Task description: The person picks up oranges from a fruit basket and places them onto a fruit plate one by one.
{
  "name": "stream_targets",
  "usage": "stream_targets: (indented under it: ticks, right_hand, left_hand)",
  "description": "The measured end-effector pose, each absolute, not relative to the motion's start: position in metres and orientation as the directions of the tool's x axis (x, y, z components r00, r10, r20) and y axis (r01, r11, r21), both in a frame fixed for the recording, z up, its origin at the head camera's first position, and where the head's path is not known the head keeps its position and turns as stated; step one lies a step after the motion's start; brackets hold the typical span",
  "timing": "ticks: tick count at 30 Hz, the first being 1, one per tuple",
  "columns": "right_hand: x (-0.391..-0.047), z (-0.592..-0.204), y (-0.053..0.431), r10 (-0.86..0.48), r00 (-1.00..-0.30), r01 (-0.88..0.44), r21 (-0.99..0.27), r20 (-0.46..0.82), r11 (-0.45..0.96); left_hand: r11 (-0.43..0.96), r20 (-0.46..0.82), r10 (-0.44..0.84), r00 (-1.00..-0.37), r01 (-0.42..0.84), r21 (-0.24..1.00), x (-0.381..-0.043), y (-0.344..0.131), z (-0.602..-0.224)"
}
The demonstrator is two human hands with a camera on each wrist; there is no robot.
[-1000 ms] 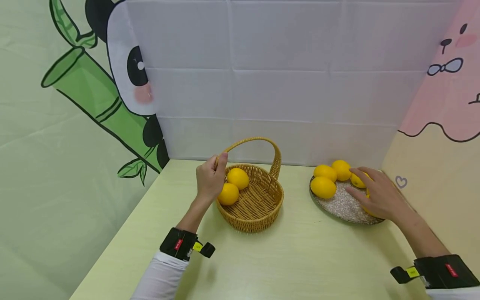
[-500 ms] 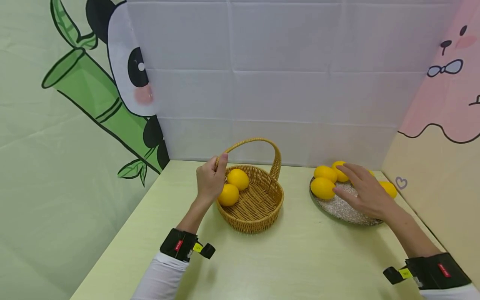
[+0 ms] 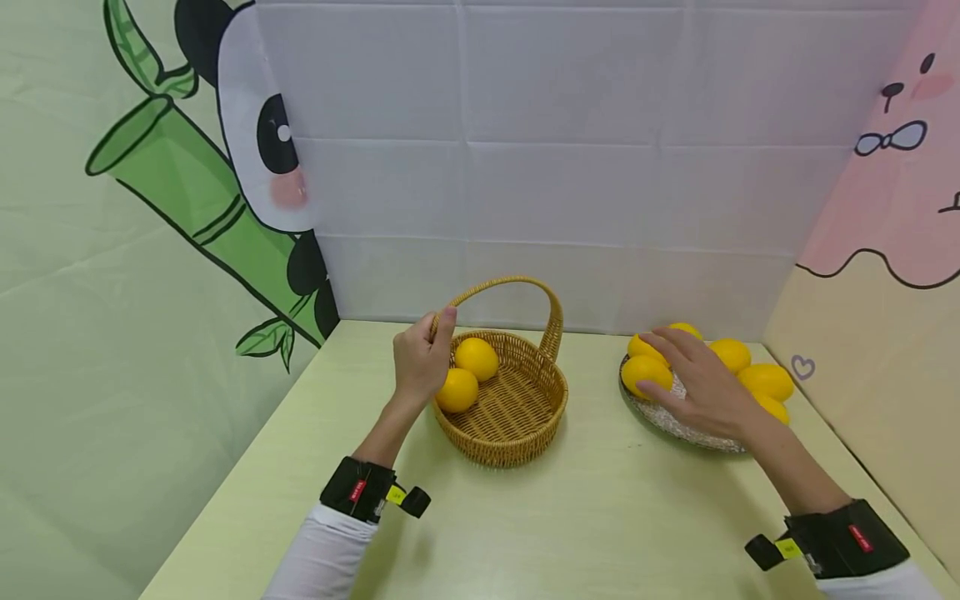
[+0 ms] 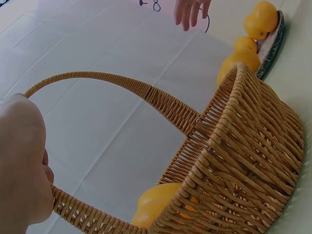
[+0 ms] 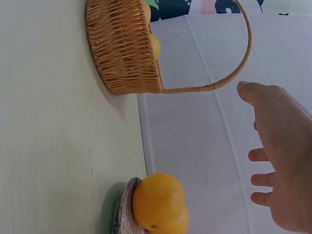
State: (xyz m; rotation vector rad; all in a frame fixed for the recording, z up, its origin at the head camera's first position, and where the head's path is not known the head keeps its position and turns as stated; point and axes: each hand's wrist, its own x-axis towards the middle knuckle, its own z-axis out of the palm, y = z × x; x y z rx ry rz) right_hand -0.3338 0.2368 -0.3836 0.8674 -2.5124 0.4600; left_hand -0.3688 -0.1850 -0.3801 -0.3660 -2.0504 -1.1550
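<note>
My left hand grips the handle of a round woven wicker basket on its left side. Two yellow lemons lie inside, against the basket's left wall. To the right, a speckled round plate bears several more lemons around its edge. Above the plate hovers my right hand, fingers spread and holding nothing. In the right wrist view that hand is well apart from the lemons; in the head view it hides the plate's middle.
Basket and plate stand on a pale yellow-green table. A light cloth backdrop rises close behind them. The printed wall panel runs near the plate on the right. Black straps with small cameras sit on both wrists.
My right hand has moved left across the plate, from the right-hand lemons toward the left-hand ones, uncovering those on the right. The left hand and basket have stayed in place.
</note>
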Motion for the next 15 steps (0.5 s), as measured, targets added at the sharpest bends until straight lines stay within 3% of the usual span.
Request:
stream_targets:
  ticks: [15]
  right_hand:
    - [-0.335, -0.378, 0.161, -0.597, -0.654, -0.730, -0.179, 0.465, 0.660]
  left_hand:
    - [0.557, 0.728, -0.102, -0.678, 0.567, 0.607, -0.369, -0.185, -0.381]
